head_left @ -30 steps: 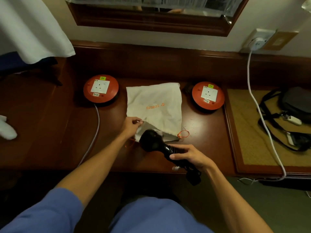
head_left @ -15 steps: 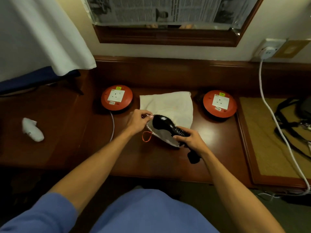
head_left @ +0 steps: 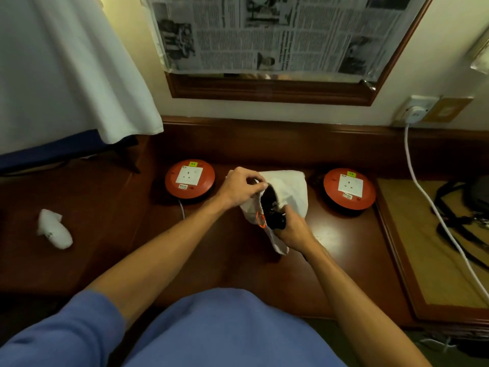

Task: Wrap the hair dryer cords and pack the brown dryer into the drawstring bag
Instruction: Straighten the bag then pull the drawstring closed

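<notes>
While your left hand [head_left: 239, 189] pinches the bag [head_left: 287, 192] mouth open, your right hand [head_left: 292, 230] grips the dryer [head_left: 272, 210] handle, fingers curled tight, with the dryer's head already inside the bag on the desk [head_left: 211, 260].

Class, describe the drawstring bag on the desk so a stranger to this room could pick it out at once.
Start at the newspaper-covered mirror on the wall and drop to the dark wooden desk below. Between two red round socket reels sits the drawstring bag, held open by the left hand. It is the only pale cloth pouch with an orange cord and a dark dryer going in.
</notes>
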A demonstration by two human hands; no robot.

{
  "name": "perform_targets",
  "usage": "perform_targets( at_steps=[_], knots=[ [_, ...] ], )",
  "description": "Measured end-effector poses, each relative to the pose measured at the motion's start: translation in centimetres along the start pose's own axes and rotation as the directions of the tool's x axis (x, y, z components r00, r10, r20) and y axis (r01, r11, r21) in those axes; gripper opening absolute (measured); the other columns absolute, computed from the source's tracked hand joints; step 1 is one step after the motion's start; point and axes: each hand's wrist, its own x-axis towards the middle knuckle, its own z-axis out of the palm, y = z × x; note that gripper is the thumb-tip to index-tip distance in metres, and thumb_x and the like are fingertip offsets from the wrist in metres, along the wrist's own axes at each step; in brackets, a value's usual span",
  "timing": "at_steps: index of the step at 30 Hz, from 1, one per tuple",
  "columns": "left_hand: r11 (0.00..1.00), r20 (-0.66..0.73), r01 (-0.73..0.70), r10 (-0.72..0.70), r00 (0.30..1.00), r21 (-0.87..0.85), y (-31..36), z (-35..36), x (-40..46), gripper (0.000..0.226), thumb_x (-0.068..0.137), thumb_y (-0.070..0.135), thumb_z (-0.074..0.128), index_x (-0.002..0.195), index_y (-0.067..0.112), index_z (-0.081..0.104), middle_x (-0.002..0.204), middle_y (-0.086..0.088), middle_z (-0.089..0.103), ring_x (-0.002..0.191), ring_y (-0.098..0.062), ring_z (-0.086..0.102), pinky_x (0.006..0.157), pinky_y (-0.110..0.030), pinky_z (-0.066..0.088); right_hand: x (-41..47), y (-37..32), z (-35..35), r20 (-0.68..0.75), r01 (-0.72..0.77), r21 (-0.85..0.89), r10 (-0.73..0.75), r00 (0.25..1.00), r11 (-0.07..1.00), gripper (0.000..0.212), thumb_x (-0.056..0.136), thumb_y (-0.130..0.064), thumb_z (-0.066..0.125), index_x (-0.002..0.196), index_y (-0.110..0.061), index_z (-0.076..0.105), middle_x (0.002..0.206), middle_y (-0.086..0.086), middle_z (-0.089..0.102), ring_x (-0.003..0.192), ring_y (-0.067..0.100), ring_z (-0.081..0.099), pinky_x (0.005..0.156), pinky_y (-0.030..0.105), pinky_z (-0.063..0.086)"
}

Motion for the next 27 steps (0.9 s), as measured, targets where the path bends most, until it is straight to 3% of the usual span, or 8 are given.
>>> perform_targets(
  at_steps=[4, 8, 14, 16, 18, 21, 23, 27],
  knots=[
    [0.997, 0.027, -0.037, 0.035, 0.999, 0.066, 0.5, -0.1, 0.6, 0.013, 0.086, 0.041, 0.076, 0.091, 0.030, 0.081, 0.075, 0.016, 0.074, 0.073, -0.010, 0.072, 0.081, -0.036, 0.060, 1.7, -1.1, 1.4, -0.070, -0.046, 0.337, 0.074, 0.995, 0.940, 0.050, 0.075, -0.008, 0.083, 0.112, -0.008, 0.050, 0.103, 0.008, 0.065, 0.082, 0.020, 0.065, 0.053, 0.020, 0.049],
    [0.997, 0.044, -0.024, 0.021, 0.999, 0.076, 0.8, -1.3, 1.5, 0.011, 0.089, 0.034, 0.077, 0.090, 0.024, 0.081, 0.073, 0.006, 0.076, 0.069, -0.011, 0.071, 0.077, -0.038, 0.061, 2.8, -1.6, 2.9, 0.041, -0.150, 0.656, 0.163, 0.986, 0.740, 0.045, 0.081, -0.001, 0.079, 0.120, 0.001, 0.056, 0.098, 0.019, 0.071, 0.073, 0.027, 0.072, 0.070, 0.041, 0.060],
    [0.999, 0.184, -0.023, 0.017, 0.983, 0.031, 0.3, -1.0, 0.6, 0.012, 0.091, 0.030, 0.077, 0.095, 0.019, 0.080, 0.082, 0.005, 0.073, 0.081, -0.014, 0.071, 0.077, -0.045, 0.062, 4.5, -2.4, 4.9, -0.036, 0.081, 0.540, -0.073, 0.997, 0.838, 0.039, 0.093, -0.005, 0.069, 0.131, -0.006, 0.061, 0.103, 0.001, 0.072, 0.088, 0.005, 0.069, 0.074, 0.014, 0.054],
    [0.999, 0.244, -0.034, 0.026, 0.970, 0.030, 0.0, -0.8, 0.0, 0.011, 0.093, 0.029, 0.076, 0.097, 0.019, 0.079, 0.089, 0.005, 0.073, 0.089, -0.015, 0.071, 0.081, -0.046, 0.062, 5.6, -2.7, 5.5, -0.101, 0.126, 0.475, -0.088, 0.991, 0.871, 0.026, 0.093, -0.010, 0.068, 0.119, -0.010, 0.066, 0.100, 0.001, 0.072, 0.091, 0.013, 0.070, 0.075, 0.024, 0.056],
    [0.999, 0.281, -0.035, 0.023, 0.959, 0.037, -0.5, -0.7, -0.6, 0.011, 0.094, 0.028, 0.075, 0.096, 0.018, 0.078, 0.091, 0.003, 0.074, 0.088, -0.016, 0.071, 0.082, -0.047, 0.060, 6.9, -2.6, 6.6, -0.082, 0.106, 0.358, -0.082, 0.993, 0.928, 0.015, 0.095, -0.013, 0.063, 0.108, -0.008, 0.068, 0.096, 0.011, 0.073, 0.091, 0.029, 0.070, 0.072, 0.037, 0.055],
    [0.999, 0.277, -0.001, -0.009, 0.961, 0.035, -2.1, -0.9, -1.3, 0.011, 0.094, 0.031, 0.074, 0.097, 0.021, 0.077, 0.088, 0.005, 0.073, 0.083, -0.017, 0.071, 0.080, -0.051, 0.059, 7.9, -2.8, 7.7, 0.009, 0.025, 0.295, -0.029, 1.000, 0.955, 0.024, 0.101, -0.023, 0.058, 0.113, -0.005, 0.067, 0.101, 0.014, 0.070, 0.095, 0.031, 0.066, 0.067, 0.019, 0.043],
    [0.999, 0.282, 0.034, -0.036, 0.959, 0.014, -2.9, -1.3, -1.5, 0.010, 0.095, 0.031, 0.074, 0.098, 0.022, 0.076, 0.083, 0.009, 0.071, 0.079, -0.013, 0.070, 0.079, -0.051, 0.060, 8.0, -2.7, 8.2, 0.049, -0.007, 0.272, -0.007, 0.999, 0.962, 0.033, 0.102, -0.028, 0.057, 0.125, -0.006, 0.064, 0.115, 0.014, 0.070, 0.107, 0.030, 0.065, 0.075, 0.021, 0.041],
    [0.997, 0.288, 0.079, -0.070, 0.955, -0.018, -3.5, -1.7, -1.5, 0.011, 0.096, 0.028, 0.073, 0.101, 0.019, 0.075, 0.077, 0.013, 0.068, 0.074, -0.007, 0.068, 0.078, -0.050, 0.062, 8.1, -0.9, 8.9, 0.099, -0.133, 0.519, 0.095, 0.991, 0.844, 0.037, 0.090, -0.023, 0.075, 0.122, -0.007, 0.066, 0.110, 0.008, 0.070, 0.103, 0.026, 0.067, 0.083, 0.031, 0.050]
  ],
)
